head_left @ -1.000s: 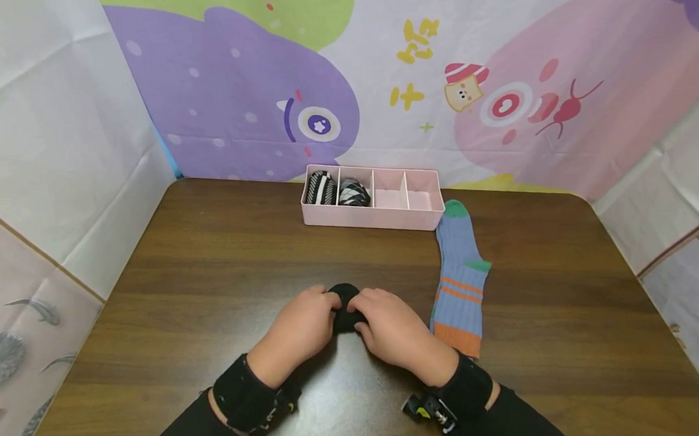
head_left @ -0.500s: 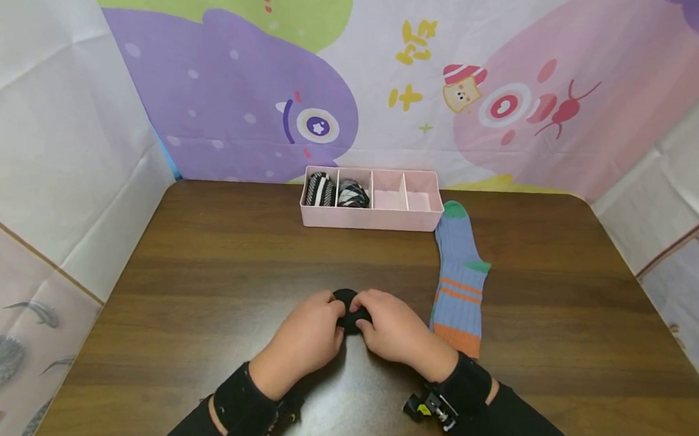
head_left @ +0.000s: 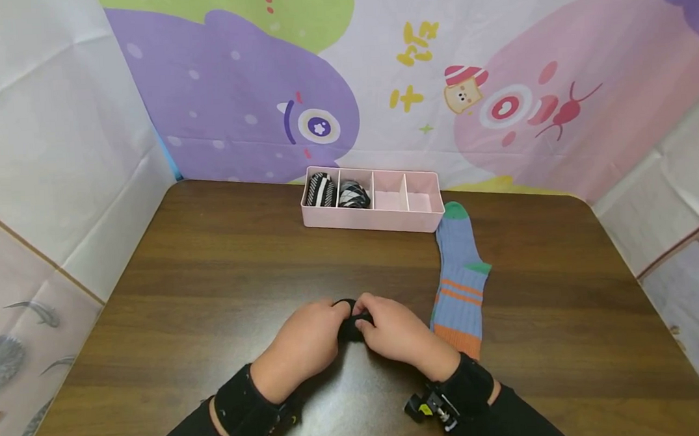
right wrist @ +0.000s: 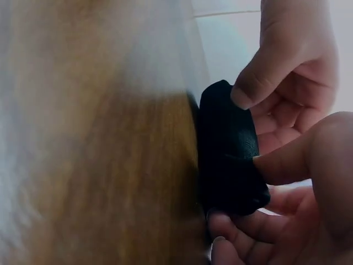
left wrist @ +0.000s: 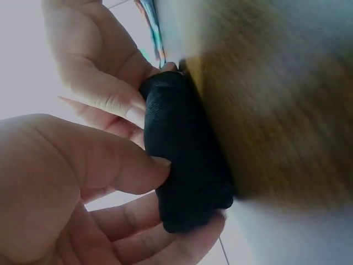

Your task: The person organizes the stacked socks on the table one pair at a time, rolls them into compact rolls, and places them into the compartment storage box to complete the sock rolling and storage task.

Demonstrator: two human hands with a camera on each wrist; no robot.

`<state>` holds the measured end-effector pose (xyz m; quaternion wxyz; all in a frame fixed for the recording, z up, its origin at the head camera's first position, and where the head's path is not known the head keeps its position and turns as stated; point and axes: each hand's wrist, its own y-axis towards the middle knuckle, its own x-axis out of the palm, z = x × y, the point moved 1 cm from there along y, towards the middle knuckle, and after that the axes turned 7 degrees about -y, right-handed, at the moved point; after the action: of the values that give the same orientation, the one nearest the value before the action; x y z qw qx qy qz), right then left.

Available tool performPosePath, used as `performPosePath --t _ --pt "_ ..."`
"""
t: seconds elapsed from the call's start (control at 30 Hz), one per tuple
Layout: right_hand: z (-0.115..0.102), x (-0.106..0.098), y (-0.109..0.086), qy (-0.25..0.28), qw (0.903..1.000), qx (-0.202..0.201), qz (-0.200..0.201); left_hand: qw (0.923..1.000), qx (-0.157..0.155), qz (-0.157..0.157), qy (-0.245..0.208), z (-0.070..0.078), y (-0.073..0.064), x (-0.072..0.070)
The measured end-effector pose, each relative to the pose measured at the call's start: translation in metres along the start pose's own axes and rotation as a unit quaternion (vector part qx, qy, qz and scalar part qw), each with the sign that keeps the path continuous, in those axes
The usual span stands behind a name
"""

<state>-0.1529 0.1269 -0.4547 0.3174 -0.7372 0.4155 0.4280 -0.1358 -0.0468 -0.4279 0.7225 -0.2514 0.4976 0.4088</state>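
A black rolled sock (head_left: 348,332) sits low over the table between both hands, partly covered by the fingers in the head view. The left wrist view shows the roll (left wrist: 185,138) as a short, thick bundle lying along the wood. My left hand (head_left: 309,337) pinches one end, thumb on the near face and fingers around the far side. At the opposite end my right hand (head_left: 392,328) grips it with thumb and curled fingers. In the right wrist view both thumbs press the dark fabric (right wrist: 226,143).
A pink box (head_left: 373,221) with compartments stands at the table's back. Its two left compartments hold a striped rolled sock (head_left: 321,190) and a patterned rolled sock (head_left: 354,195). Blue socks (head_left: 460,281) with orange bands and green patches lie flat on the right, against the box corner.
Both hands and the black sock have shifted slightly toward the person. The left fingers have moved further over the sock, so less of it shows. The box and blue socks stay put.
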Motion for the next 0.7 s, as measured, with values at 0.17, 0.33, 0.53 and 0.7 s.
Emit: performPosePath --t 0.17,0.33,0.53,0.7 --pt "-0.006 -0.002 -0.003 -0.056 0.9932 -0.069 0.075 0.9990 -0.010 -0.017 0.039 0.001 -0.001 0.000" --pt "-0.019 -0.004 -0.012 -0.157 0.9712 -0.122 0.131 0.9986 -0.012 -0.022 0.046 -0.001 -0.002 0.001" --pt "-0.026 -0.006 -0.017 -0.199 0.9642 -0.132 0.115 0.9984 -0.012 -0.038 0.039 -0.002 -0.001 0.000" --pt "-0.024 -0.006 -0.017 -0.165 0.9730 -0.125 0.102 0.9982 -0.022 -0.054 0.014 0.000 -0.002 -0.004"
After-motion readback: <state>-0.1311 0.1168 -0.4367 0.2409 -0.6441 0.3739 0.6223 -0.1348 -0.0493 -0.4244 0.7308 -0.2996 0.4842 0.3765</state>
